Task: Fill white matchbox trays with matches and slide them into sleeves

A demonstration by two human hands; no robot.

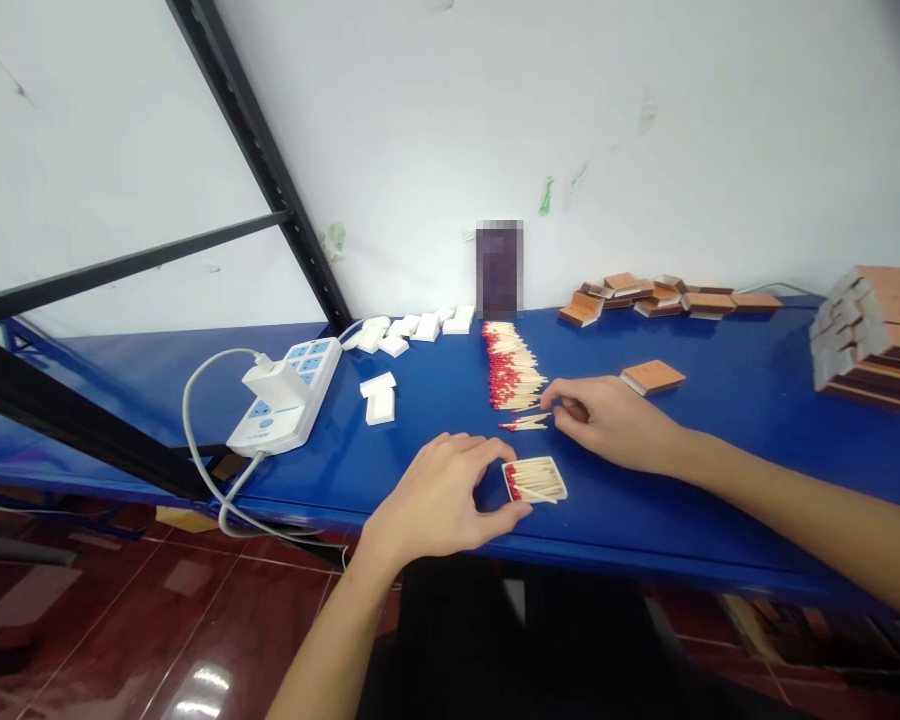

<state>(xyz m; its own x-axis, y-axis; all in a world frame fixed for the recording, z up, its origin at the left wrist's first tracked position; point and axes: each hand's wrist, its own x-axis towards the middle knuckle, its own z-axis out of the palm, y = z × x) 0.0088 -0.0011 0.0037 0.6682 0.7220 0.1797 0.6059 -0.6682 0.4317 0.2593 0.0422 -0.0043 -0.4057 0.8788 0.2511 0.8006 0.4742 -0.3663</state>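
Observation:
On the blue table (720, 400) my left hand (442, 495) curls around the left end of a small open matchbox tray (536, 480) with red-tipped matches inside, thumb and fingers touching it. My right hand (607, 420) rests just behind it, fingertips pinched on a few loose matches (525, 423) at the near end of a long pile of matches (510, 365). An orange matchbox sleeve (652, 376) lies just right of my right hand.
White empty trays (412, 328) lie at the back left, two more (379, 398) nearer. A white power strip (285, 395) with a plug and cable sits left. Orange sleeves (667, 295) heap by the wall; stacked boxes (874, 335) stand far right. A black metal frame (270, 170) crosses left.

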